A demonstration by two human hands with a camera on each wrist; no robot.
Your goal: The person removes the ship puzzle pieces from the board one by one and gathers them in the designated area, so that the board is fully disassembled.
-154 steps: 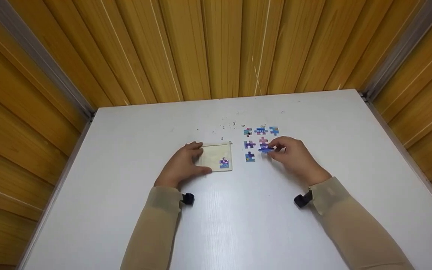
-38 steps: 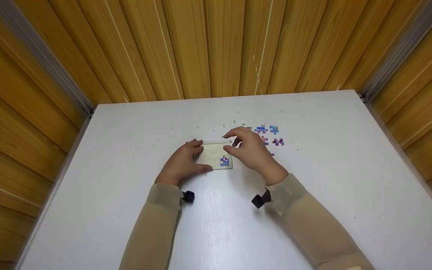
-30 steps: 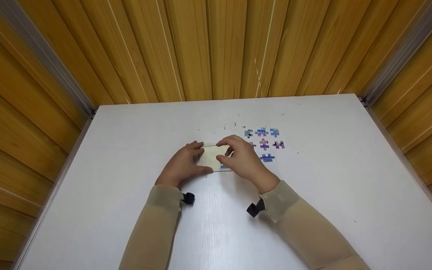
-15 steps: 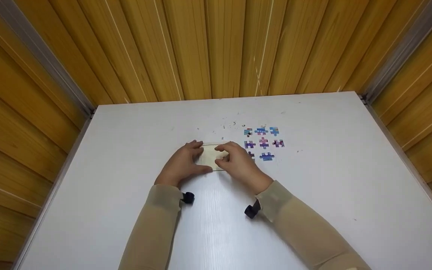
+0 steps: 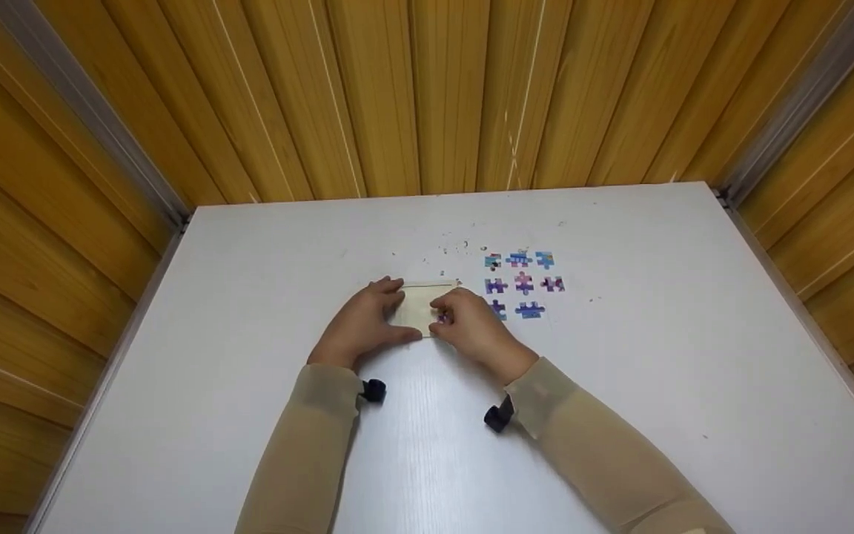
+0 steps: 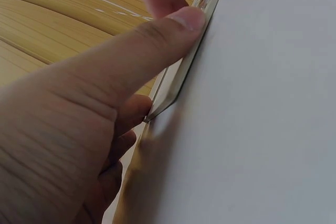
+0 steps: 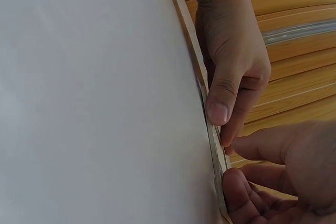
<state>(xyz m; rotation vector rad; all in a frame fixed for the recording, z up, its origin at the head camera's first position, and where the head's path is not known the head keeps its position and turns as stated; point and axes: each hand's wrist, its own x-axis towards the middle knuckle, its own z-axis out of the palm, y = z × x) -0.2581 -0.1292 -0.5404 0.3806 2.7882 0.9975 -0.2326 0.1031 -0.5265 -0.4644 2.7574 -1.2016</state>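
Observation:
In the head view, a pale, square puzzle tray (image 5: 417,305) lies flat on the white table. My left hand (image 5: 359,324) grips its left side, thumb along the front edge and fingers at the back corner; the left wrist view shows the thumb (image 6: 157,40) pressed on the tray's rim (image 6: 178,77). Over the tray's right part, my right hand (image 5: 477,330) has thumb and forefinger on a small purple jigsaw piece (image 5: 442,317), mostly hidden by the hand. In the right wrist view, the right thumb (image 7: 239,195) meets the tray's edge.
Loose jigsaw pieces in blue, pink and purple lie in rows just right of the tray, among them a pink one (image 5: 523,282) and a blue one (image 5: 529,310). Small dark crumbs (image 5: 465,244) are scattered behind it. Yellow slatted walls (image 5: 442,96) surround the table.
My right hand has set down a blue piece among the loose ones and moved left over the tray, its fingers closing on the purple piece there. The left hand stays put.

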